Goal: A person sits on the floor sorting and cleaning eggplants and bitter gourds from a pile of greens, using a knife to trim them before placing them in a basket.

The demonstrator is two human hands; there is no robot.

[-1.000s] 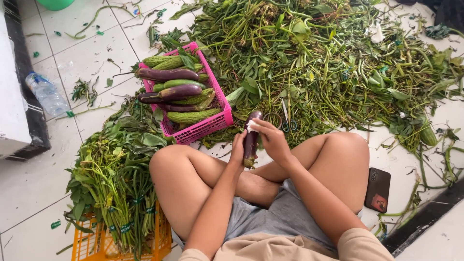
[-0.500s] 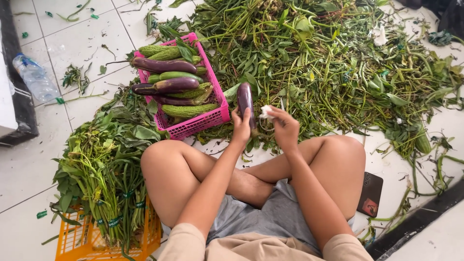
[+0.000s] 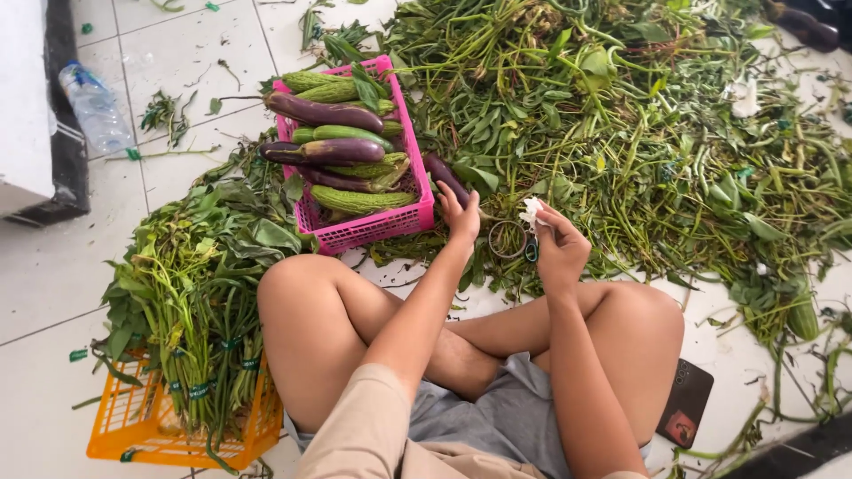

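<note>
I sit cross-legged on a tiled floor. My left hand [image 3: 460,213] holds a dark purple eggplant [image 3: 444,177] at the right rim of a pink basket [image 3: 373,229]. The basket holds several purple eggplants [image 3: 324,113] and green bitter gourds [image 3: 359,200]. My right hand [image 3: 559,244] pinches a small white scrap [image 3: 531,211] just right of the left hand. A ring-shaped loop [image 3: 508,239] lies on the floor between the two hands.
A big heap of loose green stems and leaves [image 3: 621,115] covers the floor ahead and to the right. Bundled greens [image 3: 191,293] rest on an orange crate [image 3: 169,426] at my left knee. A plastic bottle [image 3: 93,106] lies far left, a dark phone [image 3: 688,404] by my right leg.
My left hand has carried the eggplant leftward and down to the pink basket's edge. My right hand has come away from it with the white scrap.
</note>
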